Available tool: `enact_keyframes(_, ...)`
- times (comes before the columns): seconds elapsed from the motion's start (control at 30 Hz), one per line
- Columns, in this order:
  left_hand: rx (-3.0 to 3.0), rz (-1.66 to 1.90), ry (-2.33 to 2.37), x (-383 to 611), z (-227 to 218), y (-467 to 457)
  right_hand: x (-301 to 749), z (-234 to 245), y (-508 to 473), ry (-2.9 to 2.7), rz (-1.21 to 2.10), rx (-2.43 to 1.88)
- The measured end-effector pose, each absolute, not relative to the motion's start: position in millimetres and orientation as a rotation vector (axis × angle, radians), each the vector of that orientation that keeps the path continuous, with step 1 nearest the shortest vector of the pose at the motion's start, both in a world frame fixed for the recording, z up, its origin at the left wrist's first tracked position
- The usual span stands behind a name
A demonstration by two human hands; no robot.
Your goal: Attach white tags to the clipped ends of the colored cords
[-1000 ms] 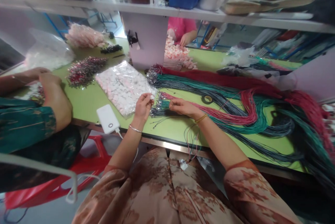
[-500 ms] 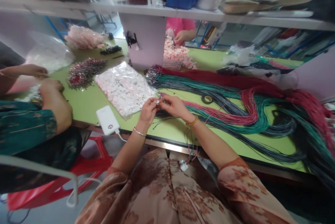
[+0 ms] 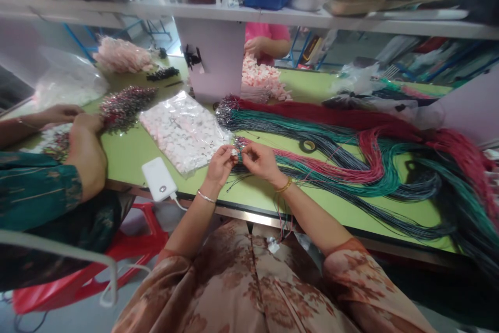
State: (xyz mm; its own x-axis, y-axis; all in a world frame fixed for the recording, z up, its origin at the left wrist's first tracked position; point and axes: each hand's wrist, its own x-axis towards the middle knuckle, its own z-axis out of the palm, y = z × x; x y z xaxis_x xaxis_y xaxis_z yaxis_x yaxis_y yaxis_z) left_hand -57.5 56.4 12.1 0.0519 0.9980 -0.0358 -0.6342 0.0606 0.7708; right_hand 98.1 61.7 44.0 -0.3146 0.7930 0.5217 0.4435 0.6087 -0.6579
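Observation:
My left hand (image 3: 220, 164) is closed in a pinch on a small white plastic connector (image 3: 234, 152), just right of the bag's lower corner. Close beside it, my right hand (image 3: 263, 161) has its thumb and fingers curled together at the wire ends; whatever they grip is too small to make out. Under and behind my right hand lie bundled red, green and dark wires (image 3: 331, 168), their metal-tipped ends (image 3: 240, 142) pointing left. A clear bag of white connectors (image 3: 183, 130) lies flat by my left hand.
A white power bank (image 3: 159, 180) with a cable lies at the table's front edge. Black tape (image 3: 307, 146) rests among the wires. At left, a co-worker's hands (image 3: 80, 117) work near a pile of tipped wires (image 3: 127, 107). Another person sits opposite, behind pink connectors (image 3: 263, 81).
My hands have drawn slightly apart, and the white connector stays in my left fingers. The right hand has shifted toward the wire ends. The left co-worker's hands moved right toward the pile.

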Motion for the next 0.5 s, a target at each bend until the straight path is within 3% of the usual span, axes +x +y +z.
enact_keyframes(0.23, 0.729, 1.413, 0.784, -51, 10, 54, 94, 36, 62, -2.030, 0.377, -1.012)
enact_keyframes(0.5, 0.788, 1.430, 0.920, -48, 5, 55, 93, 26, 56, -2.031, 0.513, -1.155)
